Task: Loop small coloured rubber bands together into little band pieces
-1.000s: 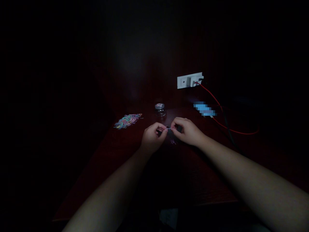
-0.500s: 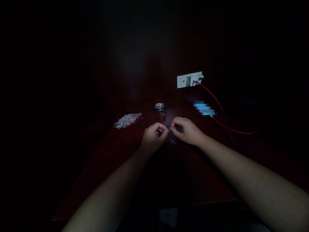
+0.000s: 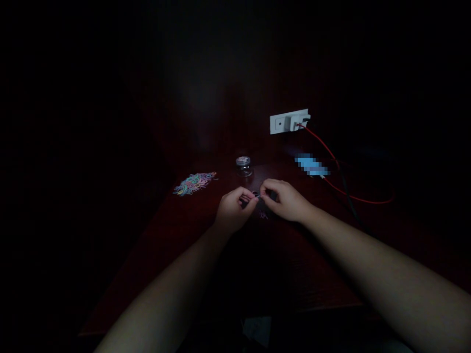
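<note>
Close together over the dark red table, my left hand [image 3: 235, 206] and my right hand [image 3: 282, 198] both pinch a thin, pale rubber band [image 3: 258, 196] between thumb and forefinger. The band spans the small gap between my fingertips; its ends are hidden in the fingers. Just below that gap lie a few purple rubber bands [image 3: 263, 214] on the table. Farther left, a loose pile of colourful small rubber bands [image 3: 195, 183] is spread out. Behind my hands stands a small clear jar [image 3: 243, 167] with its lid on.
A white wall socket [image 3: 280, 123] holds a charger plug [image 3: 294, 122]. From it a red cable [image 3: 322, 141] runs to a blurred-out blue device [image 3: 311, 164] at the right. A dark cable hangs across the red one. The table's front edge [image 3: 331, 308] shows below my arms.
My right fingers have shifted very slightly, and the band between my fingertips looks a little straighter. The pile, jar and device have stayed put.
</note>
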Action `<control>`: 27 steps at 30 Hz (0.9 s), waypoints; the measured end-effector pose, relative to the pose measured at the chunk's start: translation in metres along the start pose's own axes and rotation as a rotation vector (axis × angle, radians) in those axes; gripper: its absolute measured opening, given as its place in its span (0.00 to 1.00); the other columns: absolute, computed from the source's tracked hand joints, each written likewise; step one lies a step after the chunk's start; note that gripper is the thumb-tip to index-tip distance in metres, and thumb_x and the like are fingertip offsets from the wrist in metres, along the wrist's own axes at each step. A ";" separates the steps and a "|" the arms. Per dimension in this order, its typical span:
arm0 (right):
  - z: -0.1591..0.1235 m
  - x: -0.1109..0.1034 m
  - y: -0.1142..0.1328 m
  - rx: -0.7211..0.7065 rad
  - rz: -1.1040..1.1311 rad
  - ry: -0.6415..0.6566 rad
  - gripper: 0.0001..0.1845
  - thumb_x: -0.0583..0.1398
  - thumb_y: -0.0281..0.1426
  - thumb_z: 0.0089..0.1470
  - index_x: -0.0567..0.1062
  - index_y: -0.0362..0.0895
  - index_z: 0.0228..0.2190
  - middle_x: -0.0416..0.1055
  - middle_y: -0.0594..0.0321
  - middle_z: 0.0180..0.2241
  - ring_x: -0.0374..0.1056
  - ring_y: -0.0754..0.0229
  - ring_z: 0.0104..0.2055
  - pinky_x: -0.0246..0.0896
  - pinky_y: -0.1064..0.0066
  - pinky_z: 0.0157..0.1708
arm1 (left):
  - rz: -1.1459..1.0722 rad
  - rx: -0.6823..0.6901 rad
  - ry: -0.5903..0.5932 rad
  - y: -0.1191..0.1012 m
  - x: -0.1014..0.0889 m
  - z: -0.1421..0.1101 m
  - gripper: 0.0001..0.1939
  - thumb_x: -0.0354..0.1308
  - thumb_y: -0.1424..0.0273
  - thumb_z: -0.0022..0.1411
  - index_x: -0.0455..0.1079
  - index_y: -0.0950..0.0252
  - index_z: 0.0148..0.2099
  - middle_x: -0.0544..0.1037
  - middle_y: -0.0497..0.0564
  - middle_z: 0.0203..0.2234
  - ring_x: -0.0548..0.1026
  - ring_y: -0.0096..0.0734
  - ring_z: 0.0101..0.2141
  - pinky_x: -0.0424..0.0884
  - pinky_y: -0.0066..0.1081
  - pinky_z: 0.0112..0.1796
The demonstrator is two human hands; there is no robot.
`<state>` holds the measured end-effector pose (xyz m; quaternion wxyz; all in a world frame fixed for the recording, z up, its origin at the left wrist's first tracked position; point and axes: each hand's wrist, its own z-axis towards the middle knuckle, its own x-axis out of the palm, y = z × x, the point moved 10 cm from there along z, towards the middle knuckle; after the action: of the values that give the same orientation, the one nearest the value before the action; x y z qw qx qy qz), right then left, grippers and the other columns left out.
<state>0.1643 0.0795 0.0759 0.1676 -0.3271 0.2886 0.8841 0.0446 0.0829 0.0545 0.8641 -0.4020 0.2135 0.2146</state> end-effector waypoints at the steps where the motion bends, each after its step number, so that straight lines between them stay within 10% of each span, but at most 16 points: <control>1: 0.000 0.000 0.000 0.004 -0.003 0.004 0.04 0.56 0.22 0.52 0.69 0.43 0.28 0.66 0.65 0.27 0.61 0.65 0.29 0.52 0.73 0.31 | 0.000 0.001 0.000 0.000 0.000 0.000 0.03 0.60 0.69 0.58 0.71 0.63 0.34 0.77 0.46 0.27 0.73 0.24 0.28 0.67 0.25 0.30; 27: 0.000 0.011 -0.008 0.052 -0.019 0.077 0.08 0.54 0.27 0.59 0.69 0.42 0.28 0.66 0.63 0.27 0.61 0.63 0.30 0.52 0.72 0.33 | -0.015 0.003 0.015 -0.001 0.001 0.000 0.02 0.58 0.72 0.59 0.72 0.63 0.34 0.78 0.46 0.28 0.74 0.25 0.29 0.68 0.25 0.31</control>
<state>0.1601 0.0866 0.0652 0.1733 -0.3589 0.3146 0.8615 0.0460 0.0825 0.0542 0.8648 -0.4037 0.2175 0.2047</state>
